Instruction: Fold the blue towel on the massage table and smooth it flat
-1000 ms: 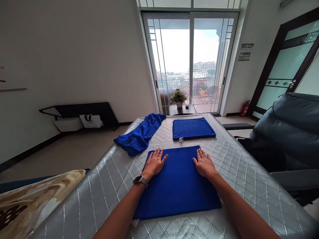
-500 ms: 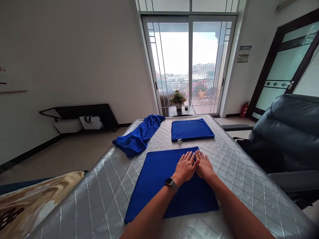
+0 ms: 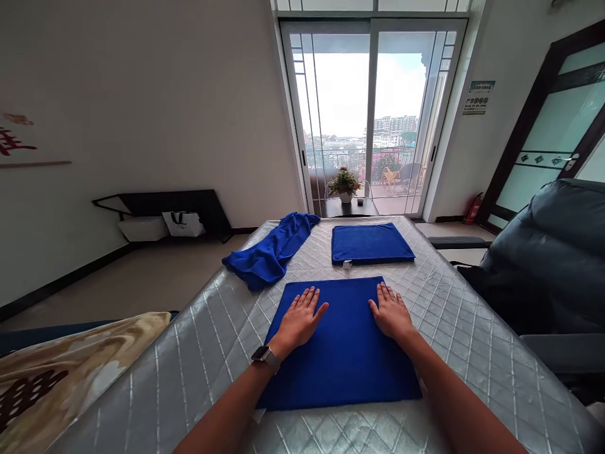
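My left hand [image 3: 300, 320] and my right hand [image 3: 390, 313] lie flat, palms down, on the left and right parts of a folded royal-blue towel [image 3: 340, 359]. Neither hand grips it, and a smartwatch [image 3: 265, 357] sits on my left wrist. The towel rests on a quilted silver mattress cover [image 3: 212, 384]. Beyond my hands lies a second folded blue towel [image 3: 368, 244] with a small white tag [image 3: 347, 264] at its front edge. A crumpled, loosely spread blue towel [image 3: 265, 252] lies to the left of it.
A beige patterned blanket [image 3: 61, 378] lies at the lower left. A dark leather recliner [image 3: 553, 265] stands along the right side. Ahead, a potted plant [image 3: 345, 184] sits on a small dark table [image 3: 350, 207] before glass balcony doors [image 3: 371, 113].
My left hand has moved back left, away from my right hand, which it was next to half a second ago. My right hand and the towels have stayed in place.
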{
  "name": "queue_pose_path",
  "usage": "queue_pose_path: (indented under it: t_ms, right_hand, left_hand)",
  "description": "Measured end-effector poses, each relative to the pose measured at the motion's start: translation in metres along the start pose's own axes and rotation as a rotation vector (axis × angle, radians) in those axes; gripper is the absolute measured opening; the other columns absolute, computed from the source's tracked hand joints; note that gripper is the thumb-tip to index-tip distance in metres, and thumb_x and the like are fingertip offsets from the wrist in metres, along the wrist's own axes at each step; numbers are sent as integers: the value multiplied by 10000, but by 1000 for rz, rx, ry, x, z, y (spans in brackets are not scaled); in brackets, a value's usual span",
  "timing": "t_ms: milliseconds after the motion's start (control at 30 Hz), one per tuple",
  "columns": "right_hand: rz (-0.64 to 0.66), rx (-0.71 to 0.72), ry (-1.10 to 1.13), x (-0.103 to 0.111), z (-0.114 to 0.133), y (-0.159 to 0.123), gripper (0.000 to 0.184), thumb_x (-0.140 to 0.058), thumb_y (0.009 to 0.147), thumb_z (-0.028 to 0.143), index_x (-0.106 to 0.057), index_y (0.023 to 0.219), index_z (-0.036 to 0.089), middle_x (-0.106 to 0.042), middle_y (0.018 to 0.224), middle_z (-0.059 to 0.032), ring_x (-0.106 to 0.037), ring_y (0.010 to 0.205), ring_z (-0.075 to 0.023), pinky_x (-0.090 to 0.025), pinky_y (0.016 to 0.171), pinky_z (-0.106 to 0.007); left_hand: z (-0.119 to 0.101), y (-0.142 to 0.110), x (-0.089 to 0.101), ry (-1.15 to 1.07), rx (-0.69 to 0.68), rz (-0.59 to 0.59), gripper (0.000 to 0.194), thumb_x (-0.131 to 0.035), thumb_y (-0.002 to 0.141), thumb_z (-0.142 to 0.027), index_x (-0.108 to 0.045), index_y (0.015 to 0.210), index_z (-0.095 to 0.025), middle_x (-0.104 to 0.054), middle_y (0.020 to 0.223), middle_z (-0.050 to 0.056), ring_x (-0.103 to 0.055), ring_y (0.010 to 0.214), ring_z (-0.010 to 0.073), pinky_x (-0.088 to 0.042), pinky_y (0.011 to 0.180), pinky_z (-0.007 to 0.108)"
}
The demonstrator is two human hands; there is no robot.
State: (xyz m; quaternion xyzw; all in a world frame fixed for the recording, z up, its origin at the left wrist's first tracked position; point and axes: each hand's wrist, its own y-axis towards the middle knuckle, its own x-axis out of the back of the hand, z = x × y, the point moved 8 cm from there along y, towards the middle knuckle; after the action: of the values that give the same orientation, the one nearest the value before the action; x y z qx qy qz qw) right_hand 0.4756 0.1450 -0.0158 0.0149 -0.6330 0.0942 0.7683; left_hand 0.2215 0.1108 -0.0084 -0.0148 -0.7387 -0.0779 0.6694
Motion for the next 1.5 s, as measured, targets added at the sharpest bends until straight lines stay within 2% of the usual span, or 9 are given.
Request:
queue_pose_path:
  t_ms: [100, 200, 433, 533, 733, 933, 1100, 1300, 1500]
  right_hand:
    - [4, -2, -14, -2, -1, 0, 720, -165, 1052, 480, -121, 1644, 73, -86, 1723, -78, -89, 1588, -225, -44, 1276, -419]
    - [3, -7, -26, -4, -3, 2, 721, -163, 1052, 491, -124, 1646, 83, -99, 1723, -70, -87, 1588, -213, -48, 1277, -415]
    - [-2, -8, -60, -10, -7, 6, 725, -165, 1048, 498, -122, 1648, 92, -99, 1724, -62, -83, 1588, -210, -52, 1280, -413]
    - [-6, -1, -90, -13, -9, 8, 724, -167, 1047, 494, -130, 1647, 91, -98, 1724, -67, -88, 1588, -207, -58, 1279, -405]
    - [-18, -3, -119, -18, -12, 10, 720, -172, 1046, 487, -134, 1648, 95, -94, 1724, -70, -101, 1586, -205, -73, 1278, -417]
    - [-19, 2, -128, -13, -10, 8, 713, -177, 1050, 470, -132, 1644, 79, -100, 1724, -74, -105, 1586, -204, -75, 1278, -409]
    - [-11, 32, -78, -9, -15, -5, 710, -161, 1051, 477, -156, 1644, 88, -120, 1722, -74, -112, 1584, -195, -109, 1277, -403]
    - [-19, 62, -96, -19, -19, -32, 709, -195, 1039, 469, -160, 1647, 106, -105, 1720, -62, -76, 1587, -217, -108, 1279, -433]
    - [-22, 44, -120, -20, -16, -37, 703, -171, 1045, 475, -139, 1648, 114, -104, 1717, -46, -96, 1585, -200, -94, 1280, -418]
  left_hand:
    - [29, -10, 3, 12, 58, -35, 691, -224, 1049, -597, -326, 1608, -203, -316, 1674, 111, -266, 1559, 255, -240, 1268, 494]
    - [37, -16, 4, 13, 86, -81, 722, -237, 1040, -616, -339, 1602, -174, -330, 1668, 125, -280, 1554, 268, -244, 1270, 493]
    - [31, -17, 7, -22, 96, -84, 790, -178, 1014, -683, -353, 1597, -180, -351, 1660, 105, -277, 1556, 257, -241, 1274, 487]
    - [32, -18, 6, -38, 98, -89, 818, -179, 1011, -684, -354, 1594, -137, -339, 1662, 128, -276, 1556, 271, -230, 1280, 480]
    - [32, -17, 4, -60, 97, -108, 793, -211, 1016, -670, -340, 1601, -151, -346, 1659, 128, -285, 1552, 283, -239, 1275, 498]
    - [29, -19, 8, -55, 103, -88, 814, -172, 1019, -665, -341, 1595, -115, -319, 1666, 144, -271, 1556, 284, -224, 1278, 488]
    - [28, -20, 9, -58, 104, -95, 835, -142, 1015, -669, -355, 1588, -100, -335, 1661, 148, -274, 1556, 282, -228, 1276, 482]
    - [29, -19, 7, -49, 108, -99, 830, -156, 1013, -672, -354, 1591, -109, -323, 1666, 145, -285, 1552, 282, -227, 1277, 468]
    - [29, -19, 9, -24, 100, -85, 849, -137, 1015, -674, -346, 1588, -84, -319, 1663, 152, -276, 1555, 275, -219, 1283, 465]
